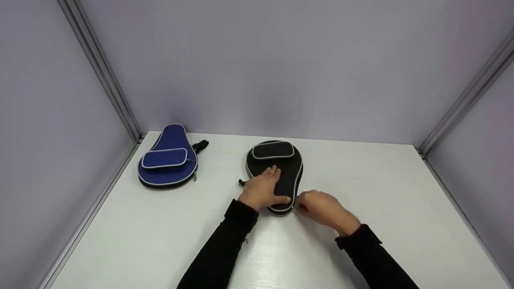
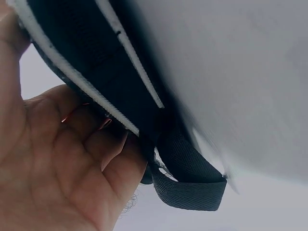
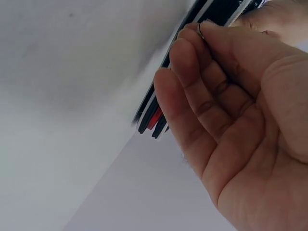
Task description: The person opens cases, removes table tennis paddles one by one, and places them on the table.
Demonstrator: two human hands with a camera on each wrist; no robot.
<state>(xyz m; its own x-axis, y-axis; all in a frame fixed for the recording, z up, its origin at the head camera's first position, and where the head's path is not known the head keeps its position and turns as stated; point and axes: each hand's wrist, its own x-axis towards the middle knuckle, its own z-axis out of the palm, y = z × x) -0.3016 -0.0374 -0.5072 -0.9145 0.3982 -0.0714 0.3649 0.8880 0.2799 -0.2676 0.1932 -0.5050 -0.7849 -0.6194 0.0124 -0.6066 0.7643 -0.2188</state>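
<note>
A black table tennis paddle case (image 1: 286, 172) with white piping lies on the table, its narrow end towards me. My left hand (image 1: 260, 188) rests on its top with fingers extended and thumb across the narrow part. Beside it, a black strap loop (image 2: 195, 192) sticks out from the case's left side. At the lower right edge, my right hand (image 1: 321, 208) pinches a small metal zipper pull (image 3: 200, 32) between thumb and forefinger. The side seam gapes in the right wrist view, and a red layer (image 3: 155, 118) shows between the black edges.
A blue paddle case (image 1: 172, 160) with white piping and a black strap lies at the back left of the white table (image 1: 385, 192). Pale panels (image 1: 273, 68) wall in the table at the back and both sides.
</note>
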